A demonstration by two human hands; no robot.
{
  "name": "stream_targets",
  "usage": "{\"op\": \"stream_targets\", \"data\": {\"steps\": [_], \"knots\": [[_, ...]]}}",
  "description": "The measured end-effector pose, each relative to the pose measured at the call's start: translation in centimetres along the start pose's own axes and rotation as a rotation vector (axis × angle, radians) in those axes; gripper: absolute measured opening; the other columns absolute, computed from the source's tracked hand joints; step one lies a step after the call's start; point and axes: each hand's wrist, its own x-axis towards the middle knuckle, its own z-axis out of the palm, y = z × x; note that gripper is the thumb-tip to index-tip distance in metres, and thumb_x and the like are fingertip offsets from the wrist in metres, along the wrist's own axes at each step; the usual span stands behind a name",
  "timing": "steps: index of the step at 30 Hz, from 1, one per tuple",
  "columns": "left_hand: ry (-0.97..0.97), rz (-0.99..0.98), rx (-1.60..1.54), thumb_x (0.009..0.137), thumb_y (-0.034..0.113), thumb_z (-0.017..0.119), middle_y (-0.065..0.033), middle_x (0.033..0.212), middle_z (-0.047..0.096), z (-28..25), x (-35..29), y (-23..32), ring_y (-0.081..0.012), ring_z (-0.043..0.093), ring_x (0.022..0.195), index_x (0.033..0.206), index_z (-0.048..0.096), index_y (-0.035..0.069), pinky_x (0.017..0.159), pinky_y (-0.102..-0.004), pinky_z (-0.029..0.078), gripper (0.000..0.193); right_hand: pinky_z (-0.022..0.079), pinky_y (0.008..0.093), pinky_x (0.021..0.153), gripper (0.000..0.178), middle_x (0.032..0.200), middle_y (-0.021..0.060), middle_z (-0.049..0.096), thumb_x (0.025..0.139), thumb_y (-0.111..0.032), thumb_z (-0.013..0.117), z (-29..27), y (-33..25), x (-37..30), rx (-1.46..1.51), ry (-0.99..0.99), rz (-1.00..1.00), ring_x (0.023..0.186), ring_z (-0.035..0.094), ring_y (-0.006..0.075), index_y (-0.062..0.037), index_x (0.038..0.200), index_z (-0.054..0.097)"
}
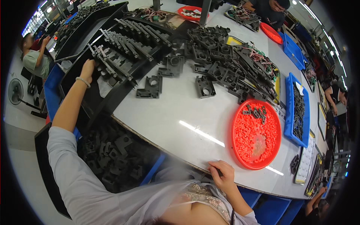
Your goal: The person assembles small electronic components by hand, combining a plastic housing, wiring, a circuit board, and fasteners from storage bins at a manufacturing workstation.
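My left hand, with a beaded bracelet at its wrist, reaches into a large black tray at the left. Its fingers curl down beside the nearest of several long black bar-shaped assemblies standing in rows; whatever they grip is hidden. By the near table edge, my right hand is curled with thumb and forefinger close together. A dark spot shows between them, too small to name. Black plastic brackets with round holes lie on the white table, one bracket nearest the middle and another bracket closer to the tray.
A red bowl holds small red pieces and a few black ones. Behind it spreads a heap of black parts. A blue bin of black parts stands right. Below the table edge, a container holds black brackets. Other people work around.
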Motion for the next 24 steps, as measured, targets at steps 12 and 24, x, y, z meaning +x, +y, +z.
{"op": "stream_targets", "data": {"steps": [12,24], "knots": [[-0.7,0.928,0.695,0.084,0.021,0.056,-0.0208,0.132,0.04,14.8,-29.7,10.6,-0.034,0.043,0.119,0.128,0.042,0.001,0.099,-0.0434,0.033,0.051,0.045,0.03,0.056,0.014,0.072,0.0102,0.062,0.076,0.002,0.061,-1.4,-0.6,-0.2,-0.018,-0.06,-0.029,0.062,0.058,0.0226,0.0002,0.089,0.063],[-0.346,0.824,1.003,0.08,0.028,0.062,-0.0245,0.139,0.029,22.9,-31.0,4.2,-0.0416,0.032,0.124,0.129,0.04,0.001,0.094,-0.0507,0.032,0.061,0.049,0.0307,0.068,0.018,0.085,0.0118,0.066,0.078,-0.008,0.064,-17.5,3.4,4.7,-0.358,0.442,0.137,0.074,0.064,0.0206,-0.0013,0.095,0.064]]}}
